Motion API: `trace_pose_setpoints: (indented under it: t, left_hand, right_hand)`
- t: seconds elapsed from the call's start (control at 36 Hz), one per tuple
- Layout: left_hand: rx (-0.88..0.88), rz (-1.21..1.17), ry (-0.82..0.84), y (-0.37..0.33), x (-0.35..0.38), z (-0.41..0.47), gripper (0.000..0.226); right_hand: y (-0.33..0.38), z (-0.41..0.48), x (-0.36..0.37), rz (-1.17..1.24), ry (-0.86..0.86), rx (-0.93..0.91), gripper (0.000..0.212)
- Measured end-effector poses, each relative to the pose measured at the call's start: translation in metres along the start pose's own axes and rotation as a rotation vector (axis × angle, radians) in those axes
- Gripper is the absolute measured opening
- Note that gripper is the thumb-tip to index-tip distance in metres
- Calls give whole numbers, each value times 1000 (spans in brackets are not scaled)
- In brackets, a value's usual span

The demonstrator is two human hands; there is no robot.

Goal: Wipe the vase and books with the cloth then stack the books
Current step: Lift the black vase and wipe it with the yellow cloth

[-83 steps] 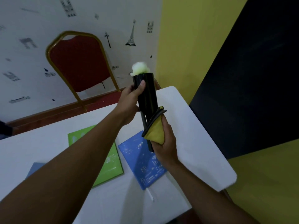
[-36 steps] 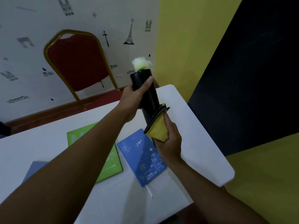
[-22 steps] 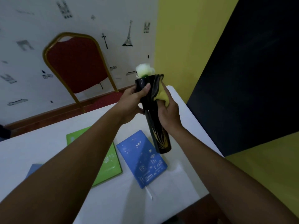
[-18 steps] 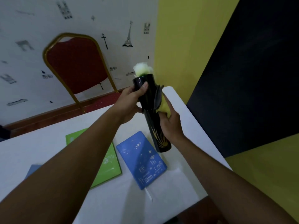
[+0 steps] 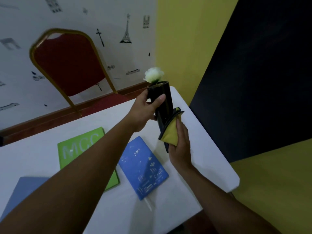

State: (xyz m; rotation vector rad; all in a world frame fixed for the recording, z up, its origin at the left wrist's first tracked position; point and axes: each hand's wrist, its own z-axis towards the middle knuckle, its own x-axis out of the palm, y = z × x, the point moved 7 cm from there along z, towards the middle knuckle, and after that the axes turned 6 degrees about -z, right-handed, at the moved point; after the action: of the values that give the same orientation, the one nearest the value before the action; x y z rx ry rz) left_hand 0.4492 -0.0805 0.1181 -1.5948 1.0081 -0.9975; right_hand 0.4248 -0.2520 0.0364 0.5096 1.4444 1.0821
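A tall black vase (image 5: 164, 102) with a white flower (image 5: 154, 74) in its mouth is held up above the white table (image 5: 211, 149). My left hand (image 5: 146, 109) grips its upper part. My right hand (image 5: 179, 149) presses a yellow cloth with a dark edge (image 5: 171, 134) around the vase's lower part, hiding its base. On the table lie a bright blue book (image 5: 145, 168), a green book (image 5: 76, 147) partly under my left forearm, and a paler blue book (image 5: 23, 191) at the left edge.
A red chair with a gold frame (image 5: 67, 65) stands behind the table against the patterned wall. The table's right edge and rounded corner (image 5: 234, 181) lie close to my right forearm. A white ribbon marker (image 5: 148, 204) sticks out of the bright blue book.
My right hand has slid the cloth down the vase from near the rim to the lower part, covering the base. My left hand keeps its grip near the top.
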Motion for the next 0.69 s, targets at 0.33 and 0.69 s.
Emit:
trace_pose_setpoints:
  t: [0.33,0.69]
  left_hand:
    - [198,139,-7,13,55,43,59]
    - [381,333,168,40,118,81,69]
  right_hand:
    - [-108,-18,-63,-235,-84,300,91]
    - [-169,1,-54,-783,259,-157,100]
